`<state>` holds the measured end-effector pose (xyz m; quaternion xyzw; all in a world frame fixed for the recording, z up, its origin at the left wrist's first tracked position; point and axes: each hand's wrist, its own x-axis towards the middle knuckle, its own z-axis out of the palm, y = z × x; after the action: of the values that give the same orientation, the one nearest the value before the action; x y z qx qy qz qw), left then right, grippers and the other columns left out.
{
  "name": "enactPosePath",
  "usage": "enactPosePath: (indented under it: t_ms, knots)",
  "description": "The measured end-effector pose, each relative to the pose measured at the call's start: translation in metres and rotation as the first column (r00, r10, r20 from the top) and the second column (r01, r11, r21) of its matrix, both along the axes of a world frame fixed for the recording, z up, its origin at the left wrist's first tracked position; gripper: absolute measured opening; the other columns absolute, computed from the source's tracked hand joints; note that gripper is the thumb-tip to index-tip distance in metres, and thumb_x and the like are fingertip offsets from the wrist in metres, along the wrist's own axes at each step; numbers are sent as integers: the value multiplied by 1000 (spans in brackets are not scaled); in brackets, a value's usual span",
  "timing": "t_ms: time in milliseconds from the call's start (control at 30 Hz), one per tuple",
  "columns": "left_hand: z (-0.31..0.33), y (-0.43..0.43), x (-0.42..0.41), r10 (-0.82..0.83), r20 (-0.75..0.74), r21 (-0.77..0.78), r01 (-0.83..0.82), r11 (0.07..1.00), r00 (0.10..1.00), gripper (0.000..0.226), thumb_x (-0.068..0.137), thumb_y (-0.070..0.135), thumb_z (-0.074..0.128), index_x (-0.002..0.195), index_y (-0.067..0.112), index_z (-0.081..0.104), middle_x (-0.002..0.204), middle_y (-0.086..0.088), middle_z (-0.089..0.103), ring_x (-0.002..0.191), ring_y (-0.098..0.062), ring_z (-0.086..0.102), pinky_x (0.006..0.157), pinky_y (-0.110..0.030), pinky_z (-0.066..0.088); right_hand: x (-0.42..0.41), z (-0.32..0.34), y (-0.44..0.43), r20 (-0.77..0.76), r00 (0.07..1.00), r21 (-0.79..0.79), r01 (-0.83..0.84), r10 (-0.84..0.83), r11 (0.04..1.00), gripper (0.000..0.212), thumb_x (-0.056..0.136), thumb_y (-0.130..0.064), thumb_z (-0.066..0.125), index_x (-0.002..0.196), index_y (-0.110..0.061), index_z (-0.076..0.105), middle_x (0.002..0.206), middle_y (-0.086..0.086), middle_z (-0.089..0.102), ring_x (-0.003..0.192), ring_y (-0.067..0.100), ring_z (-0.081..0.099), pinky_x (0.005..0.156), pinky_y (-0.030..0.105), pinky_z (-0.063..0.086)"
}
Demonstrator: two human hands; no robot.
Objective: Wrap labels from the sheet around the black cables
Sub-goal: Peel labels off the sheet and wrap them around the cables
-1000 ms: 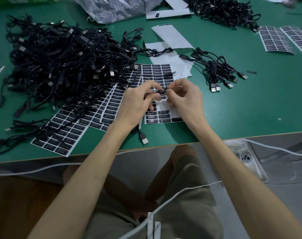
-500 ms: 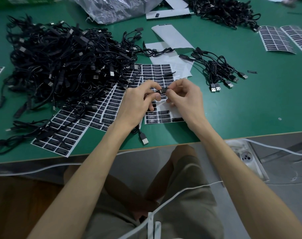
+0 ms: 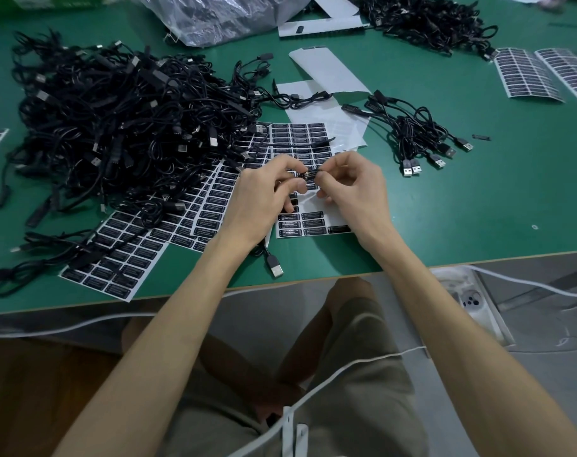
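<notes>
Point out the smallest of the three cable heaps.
The loose bunch just past the right hand, its USB plugs fanned toward the person. The left heap and far heap are much larger.

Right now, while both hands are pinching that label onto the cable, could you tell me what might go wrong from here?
1. The left hand and right hand pinch the cable with small fingertip grips; the label could go on skewed or stick to itself.
2. A USB plug lies near the edge of the table, below the left wrist; a tug might drag it off.
3. Strands from the cable pile lie across the label sheets and could snag them.
</notes>
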<state>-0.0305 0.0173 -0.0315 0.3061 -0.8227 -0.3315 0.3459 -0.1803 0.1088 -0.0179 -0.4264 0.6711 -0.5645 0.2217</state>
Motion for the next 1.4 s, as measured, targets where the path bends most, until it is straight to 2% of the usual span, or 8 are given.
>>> enactPosePath:
  t_ms: [233,467,633,1167,1400]
  knots:
    - [1,1,0,-10,-7,-6,10,1000,1000,17,97,18,67,111,28,68,83,13,76,56,-13,69,65,-34,61,0,0,-1,-1,1000,8,3,-3,1000,9,90,-9,70,89,-18,68,74,-1,72,69,21,72,76,44,62]
    - [1,0,1,-14,0,-12,14,1000,1000,17,98,18,66,111,28,68,81,13,75,55,-12,69,64,-33,60,1,0,-1,-9,1000,10,6,-6,1000,7,90,-8,70,91,-15,68,75,1,72,70,22,72,75,41,61]
    - [1,1,0,-15,-5,-14,15,1000,1000,16,98,17,67,112,25,69,81,13,76,55,-12,69,65,-35,60,0,0,-1,-25,1000,12,17,-17,1000,8,91,-8,70,90,-15,68,75,1,72,68,16,72,74,36,61]
    - [2,1,1,-22,-12,-16,21,1000,1000,16,98,17,67,111,26,69,82,12,75,55,-13,69,65,-35,60,1,0,-1,-9,1000,24,29,-29,999,11,90,-9,72,88,-19,68,75,-1,73,68,17,73,75,39,62]
    - [1,1,0,-22,-11,-24,21,999,1000,16,98,17,66,111,25,70,83,12,76,55,-14,69,64,-34,60,0,-1,-1,-4,1000,29,28,-28,999,4,91,-10,71,91,-14,69,77,2,73,69,17,73,76,41,62]
